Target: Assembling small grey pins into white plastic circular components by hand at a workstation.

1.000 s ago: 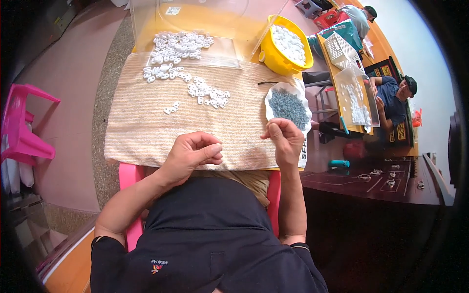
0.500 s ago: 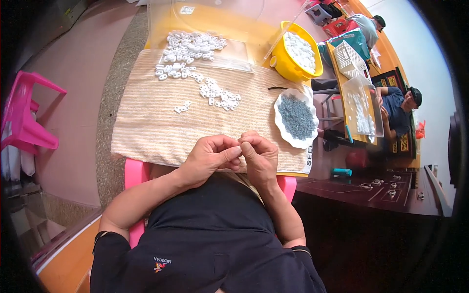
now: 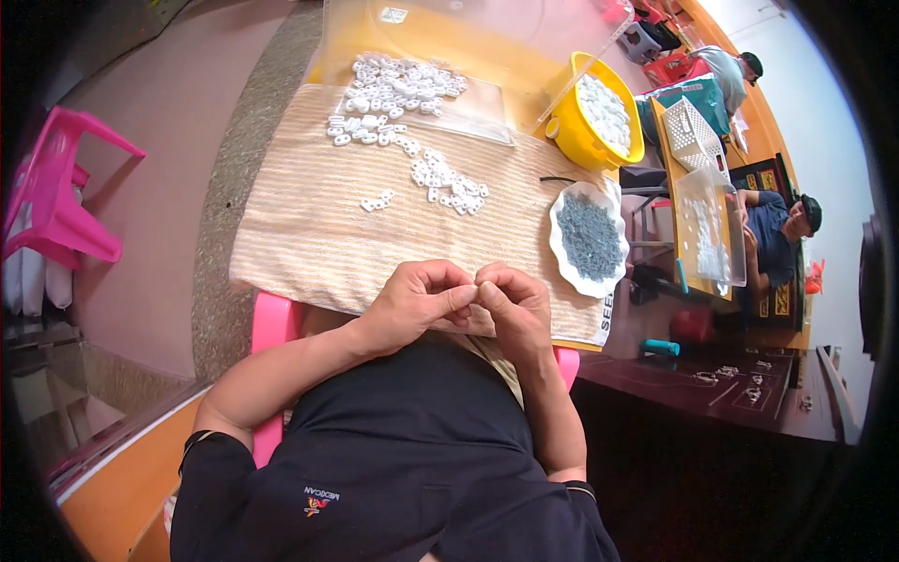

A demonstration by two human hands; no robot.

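My left hand [image 3: 419, 304] and my right hand [image 3: 515, 304] meet fingertip to fingertip over the near edge of the striped towel [image 3: 309, 206]. Both are closed in a pinch, and what they hold is too small and hidden to name. Beyond them lie a few small white two-holed plastic pieces [image 3: 378, 200], with a looser cluster [image 3: 450, 183] behind. A larger heap of the same pieces [image 3: 405, 82] spreads by the clear plastic box. To the right of my right hand sits a white scalloped dish [image 3: 556, 245] filled with small grey-blue pieces [image 3: 590, 234].
A clear plastic box [image 3: 478, 131] lies at the table's far side, next to a yellow tub [image 3: 567, 145] of white pieces. A thin black strip [image 3: 558, 179] rests near the dish. Pink stool [image 3: 70, 197] on the left; a person [image 3: 773, 234] works at another table on the right.
The whole view has shifted, so the table and its things appear farther right and slightly turned. My hands stay pinched together at the same place by the towel's edge.
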